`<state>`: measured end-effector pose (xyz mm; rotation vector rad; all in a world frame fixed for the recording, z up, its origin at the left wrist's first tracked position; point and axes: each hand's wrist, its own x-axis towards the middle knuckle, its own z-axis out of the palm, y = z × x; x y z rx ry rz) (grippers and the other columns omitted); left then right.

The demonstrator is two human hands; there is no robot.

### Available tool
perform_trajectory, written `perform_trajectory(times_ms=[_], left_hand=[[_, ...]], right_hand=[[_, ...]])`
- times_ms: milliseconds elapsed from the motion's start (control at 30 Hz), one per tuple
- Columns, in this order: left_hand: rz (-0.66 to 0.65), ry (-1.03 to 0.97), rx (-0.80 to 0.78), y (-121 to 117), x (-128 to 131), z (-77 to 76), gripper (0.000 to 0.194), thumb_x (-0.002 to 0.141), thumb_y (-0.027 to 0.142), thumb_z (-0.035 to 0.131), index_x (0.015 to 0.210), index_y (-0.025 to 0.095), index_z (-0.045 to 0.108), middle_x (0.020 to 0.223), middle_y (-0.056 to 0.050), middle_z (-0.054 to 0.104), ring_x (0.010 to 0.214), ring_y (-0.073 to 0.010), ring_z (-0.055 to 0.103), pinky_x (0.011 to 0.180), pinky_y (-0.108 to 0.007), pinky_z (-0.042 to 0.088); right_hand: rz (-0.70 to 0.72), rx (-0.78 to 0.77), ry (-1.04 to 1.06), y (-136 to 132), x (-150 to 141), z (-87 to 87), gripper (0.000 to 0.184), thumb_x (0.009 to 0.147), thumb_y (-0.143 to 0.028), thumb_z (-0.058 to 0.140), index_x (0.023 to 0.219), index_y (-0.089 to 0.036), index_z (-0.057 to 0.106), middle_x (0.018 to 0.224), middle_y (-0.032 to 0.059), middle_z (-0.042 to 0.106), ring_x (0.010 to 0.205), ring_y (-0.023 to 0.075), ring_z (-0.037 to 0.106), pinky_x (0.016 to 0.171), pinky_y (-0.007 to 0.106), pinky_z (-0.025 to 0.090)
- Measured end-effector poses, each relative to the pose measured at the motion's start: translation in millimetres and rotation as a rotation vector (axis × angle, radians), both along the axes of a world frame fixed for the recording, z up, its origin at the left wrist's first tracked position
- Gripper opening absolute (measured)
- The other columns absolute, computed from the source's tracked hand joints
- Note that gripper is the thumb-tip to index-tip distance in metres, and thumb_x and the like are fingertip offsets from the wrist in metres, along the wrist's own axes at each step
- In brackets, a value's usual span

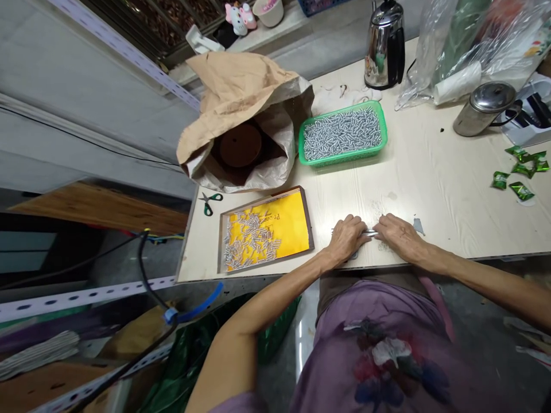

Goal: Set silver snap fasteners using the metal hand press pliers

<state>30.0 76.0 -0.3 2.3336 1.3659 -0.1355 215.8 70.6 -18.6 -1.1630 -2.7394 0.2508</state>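
Observation:
My left hand [346,236] and my right hand [398,234] rest together on the pale tabletop [434,189] near its front edge. Both have curled fingers pinching a small silvery metal piece [370,232] that spans between them. A flat tray with a yellow sheet [275,229] lies to the left of my left hand, with several small metal pieces heaped on its left part. A green plastic basket [342,133] full of the same silvery pieces stands farther back.
An open brown paper sack [245,115] sits at the table's back left, with green-handled scissors [209,201] beside it. A steel kettle [384,45], a lidded metal pot [484,109], plastic bags and green wrappers [523,169] lie at the back right. Shelving rails and cables fill the left.

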Motion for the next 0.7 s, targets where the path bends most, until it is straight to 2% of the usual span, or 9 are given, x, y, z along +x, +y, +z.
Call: perform_trajectory(times_ms=[133,200,233,333,400,533,700], left_hand=[[0.0,0.018,0.027,0,1,0.0,0.022,0.09,0.038,0.06,0.092,0.016,0.063,0.094,-0.009,0.062,0.1,-0.0252,0.054,0.077,-0.034,0.045],[0.012,0.023,0.072,-3,0,-3.8,0.023,0.09,0.038,0.06,0.099,0.016,0.062,0.097,-0.009,0.062,0.101,-0.0254,0.056,0.079,-0.035,0.048],[0.025,0.015,0.107,-6,-1,-7.1,0.027,0.09,0.038,0.06,0.106,0.016,0.061,0.102,-0.01,0.063,0.103,-0.0258,0.056,0.082,-0.036,0.049],[0.053,-0.066,0.256,-23,-2,-22.3,0.039,0.094,0.031,0.053,0.128,0.014,0.05,0.13,-0.017,0.057,0.123,-0.0285,0.051,0.098,-0.043,0.047],[0.038,-0.142,0.339,-38,0,-34.4,0.039,0.097,0.025,0.044,0.134,0.012,0.045,0.143,-0.019,0.048,0.136,-0.0289,0.042,0.107,-0.045,0.042],[-0.02,-0.226,0.371,-64,9,-51.3,0.042,0.099,0.032,0.04,0.135,0.013,0.046,0.146,-0.018,0.046,0.142,-0.0284,0.035,0.112,-0.047,0.037],[-0.019,-0.269,0.332,-71,15,-53.3,0.045,0.099,0.04,0.038,0.133,0.014,0.05,0.143,-0.017,0.05,0.141,-0.028,0.037,0.115,-0.052,0.03]], right_hand=[[-0.009,-0.027,-0.01,1,-3,0.1,0.013,0.09,-0.014,0.054,0.081,-0.017,0.063,0.081,0.0079,0.061,0.08,0.022,0.054,0.07,0.033,0.043],[-0.028,-0.039,-0.016,4,-2,3.2,0.006,0.088,-0.016,0.058,0.088,-0.015,0.064,0.087,0.0096,0.062,0.085,0.0233,0.054,0.072,0.033,0.043],[-0.033,-0.045,-0.012,7,0,5.2,0.009,0.087,-0.019,0.062,0.094,-0.014,0.064,0.092,0.0107,0.063,0.087,0.0243,0.054,0.073,0.033,0.044],[0.001,-0.083,0.01,18,8,10.9,0.039,0.081,-0.036,0.07,0.11,-0.012,0.061,0.102,0.0141,0.062,0.091,0.0272,0.054,0.077,0.036,0.045],[0.051,-0.118,0.02,28,14,11.9,0.042,0.085,-0.044,0.063,0.111,-0.012,0.061,0.1,0.0144,0.063,0.09,0.0272,0.055,0.079,0.037,0.045],[0.03,-0.09,0.025,48,13,5.9,0.026,0.095,-0.03,0.046,0.105,-0.015,0.065,0.095,0.0131,0.064,0.089,0.0251,0.055,0.079,0.036,0.041],[-0.05,0.012,-0.073,70,-9,6.2,0.022,0.093,-0.025,0.049,0.087,-0.017,0.068,0.088,0.0114,0.066,0.087,0.0254,0.052,0.072,0.036,0.033]])
